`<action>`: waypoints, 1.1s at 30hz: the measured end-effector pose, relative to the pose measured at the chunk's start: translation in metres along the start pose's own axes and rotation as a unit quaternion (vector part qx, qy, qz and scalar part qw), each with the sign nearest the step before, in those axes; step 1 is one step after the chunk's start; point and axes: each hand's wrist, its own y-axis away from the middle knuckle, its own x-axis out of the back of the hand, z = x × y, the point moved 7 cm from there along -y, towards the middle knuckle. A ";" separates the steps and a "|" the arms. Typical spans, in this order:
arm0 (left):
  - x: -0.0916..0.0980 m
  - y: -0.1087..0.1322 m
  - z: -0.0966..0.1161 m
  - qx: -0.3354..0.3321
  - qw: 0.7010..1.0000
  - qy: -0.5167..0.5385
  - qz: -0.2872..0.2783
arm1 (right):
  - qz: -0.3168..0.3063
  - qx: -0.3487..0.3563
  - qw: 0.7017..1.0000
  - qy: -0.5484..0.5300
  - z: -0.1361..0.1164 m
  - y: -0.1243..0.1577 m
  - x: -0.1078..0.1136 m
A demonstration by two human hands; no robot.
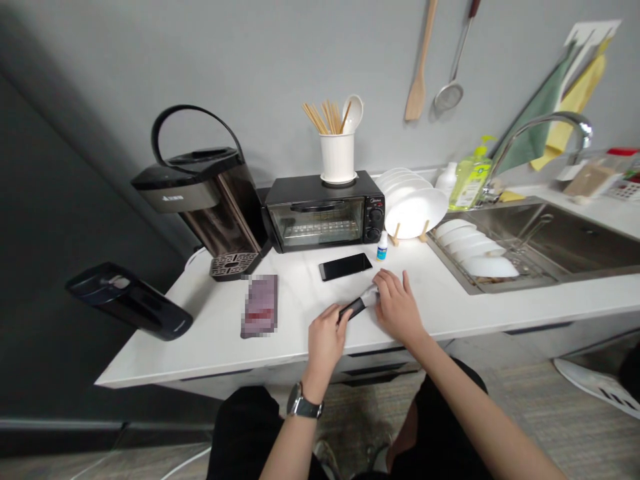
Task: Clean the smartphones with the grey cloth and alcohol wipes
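My left hand (326, 337), with a watch on its wrist, is closed round one end of a thin black object (353, 309) that lies near the front edge of the white counter (210, 333). My right hand (397, 308) is curled over the other end, pressing a whitish cloth or wipe (369, 294) against it. Just behind the hands a black phone (345, 266) lies flat, and a small dropper bottle with a blue label (383, 247) stands beside it.
A black toaster oven (325, 212) carries a white utensil holder (338, 157). A hot water dispenser (207, 200) stands at the left, a blurred flat item (260, 305) nearby. White plates (415, 208) sit in a rack, bowls (475, 250) by the sink (550, 240).
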 end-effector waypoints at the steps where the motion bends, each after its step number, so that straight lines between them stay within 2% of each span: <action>1: -0.001 -0.001 0.001 0.002 1.000 0.003 0.001 | 0.007 -0.009 1.000 -0.003 0.001 -0.002 0.001; 2: -0.001 -0.001 0.001 0.004 1.000 0.001 0.001 | 0.011 -0.013 1.000 -0.011 -0.004 -0.002 0.000; 4: -0.002 0.000 -0.001 0.005 1.000 -0.010 0.003 | 0.006 -0.005 0.999 -0.039 -0.031 0.002 -0.002; 7: -0.002 0.003 -0.008 0.003 1.000 -0.023 0.001 | -0.034 0.037 0.996 -0.078 -0.083 0.014 -0.009; 9: -0.002 0.006 -0.012 0.001 1.000 -0.021 -0.004 | -0.056 0.065 0.993 -0.085 -0.099 0.019 -0.011; 11: -0.001 0.006 -0.013 0.001 1.000 -0.019 -0.009 | -0.058 0.074 0.993 -0.072 -0.089 0.019 -0.011; 16: 0.001 0.001 -0.004 0.003 1.000 -0.007 -0.001 | 0.001 -0.014 1.000 -0.001 -0.007 -0.001 -0.006; 18: 0.001 0.000 -0.001 0.003 1.000 -0.003 0.001 | 0.020 -0.042 0.999 0.003 0.007 -0.006 -0.004; 20: 0.000 0.000 0.000 0.005 1.000 -0.001 0.002 | 0.041 -0.059 0.997 -0.014 -0.003 -0.005 -0.002; 22: 0.000 0.001 -0.003 0.007 1.000 0.006 0.006 | 0.042 -0.056 0.997 -0.043 -0.033 0.001 -0.004; 25: 0.003 0.005 -0.008 0.010 0.999 0.026 0.016 | -0.018 0.009 0.997 -0.079 -0.089 0.014 -0.012; 27: 0.005 0.007 -0.009 0.010 0.999 0.044 0.014 | -0.049 0.053 0.994 -0.079 -0.105 0.021 -0.014; 29: 0.006 0.006 -0.008 0.010 0.999 0.044 0.003 | -0.055 0.072 0.994 -0.062 -0.093 0.021 -0.013; 31: 0.005 0.004 -0.005 0.010 1.000 0.029 -0.005 | -0.039 0.051 0.997 -0.034 -0.059 0.014 -0.010; 33: 0.004 0.002 -0.001 0.010 1.000 0.019 -0.005 | -0.016 0.002 1.000 -0.002 -0.020 0.004 -0.006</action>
